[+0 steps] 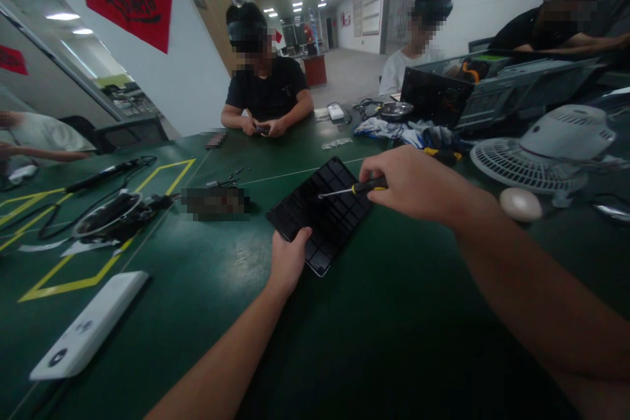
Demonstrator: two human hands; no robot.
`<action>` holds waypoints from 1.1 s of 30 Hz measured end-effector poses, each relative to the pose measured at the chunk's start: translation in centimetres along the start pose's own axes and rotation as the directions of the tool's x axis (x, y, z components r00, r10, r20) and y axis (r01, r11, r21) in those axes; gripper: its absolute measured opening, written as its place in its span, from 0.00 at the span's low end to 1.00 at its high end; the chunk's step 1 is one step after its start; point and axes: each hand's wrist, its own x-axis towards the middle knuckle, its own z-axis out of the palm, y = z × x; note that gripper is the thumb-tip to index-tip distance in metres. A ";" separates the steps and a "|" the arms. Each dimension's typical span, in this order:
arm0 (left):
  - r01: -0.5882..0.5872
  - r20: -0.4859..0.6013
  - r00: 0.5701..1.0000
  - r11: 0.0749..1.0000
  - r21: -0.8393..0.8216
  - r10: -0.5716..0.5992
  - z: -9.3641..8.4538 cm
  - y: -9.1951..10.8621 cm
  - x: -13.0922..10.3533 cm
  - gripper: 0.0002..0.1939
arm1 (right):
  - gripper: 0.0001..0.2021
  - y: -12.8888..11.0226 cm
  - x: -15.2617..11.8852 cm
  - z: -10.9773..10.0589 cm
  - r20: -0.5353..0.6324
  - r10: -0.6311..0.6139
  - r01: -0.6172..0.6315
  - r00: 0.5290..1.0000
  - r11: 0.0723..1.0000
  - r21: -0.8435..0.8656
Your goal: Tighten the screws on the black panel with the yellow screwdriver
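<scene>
A flat black plastic panel (339, 223) with a grid of raised ribs is tilted over the green table. My left hand (289, 256) grips its near left edge, thumb on top and fingers hidden beneath. In my right hand (408, 184) is a screwdriver (361, 186) with a black and yellow handle, held between thumb and fingers. Its metal shaft points left across the panel, and the tip ends above or on the ribbed face. A small shiny bit shows at that tip; whether it is a screw, I cannot tell.
On the green table (207, 335) lie a white power-strip-like case (91, 325), a blurred-out item (216, 203) and black cabled gear (108, 213). To the right are a white fan (556, 138), a white mouse (520, 203) and gloves (403, 131). Several people sit around.
</scene>
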 end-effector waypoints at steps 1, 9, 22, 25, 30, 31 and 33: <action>0.002 -0.002 1.000 1.000 0.005 -0.002 0.0 0.1 0.0 0.17 | 0.12 -0.1 0.0 0.0 -0.006 0.010 -0.010 1.000 1.000 -0.014; -0.011 0.014 1.000 1.000 -0.002 0.011 0.0 0.1 0.1 0.17 | 0.21 -1.1 0.1 -0.3 0.090 0.143 -0.128 0.986 0.979 -0.160; -0.005 -0.006 1.000 1.000 0.000 0.005 0.2 0.3 0.0 0.17 | 0.08 0.5 -0.6 -1.7 -0.026 0.017 -0.019 1.000 0.998 -0.065; 0.002 -0.005 1.000 1.000 -0.009 -0.002 0.2 -0.1 0.2 0.18 | 0.10 0.2 -0.9 -2.3 -0.061 0.069 -0.075 0.996 0.993 -0.088; -0.015 0.008 1.000 0.999 -0.028 0.015 0.1 -0.6 0.5 0.21 | 0.12 0.1 -0.6 -1.8 -0.063 0.087 -0.094 0.994 0.988 -0.123; -0.013 0.009 1.000 1.000 -0.028 0.014 0.1 -0.6 0.5 0.22 | 0.11 0.2 -0.6 -1.6 -0.067 0.086 -0.094 0.994 0.988 -0.122; -0.009 0.008 1.000 1.000 -0.022 0.009 0.1 -0.4 0.4 0.22 | 0.11 0.2 -0.4 -1.4 -0.078 0.082 -0.091 0.994 0.989 -0.116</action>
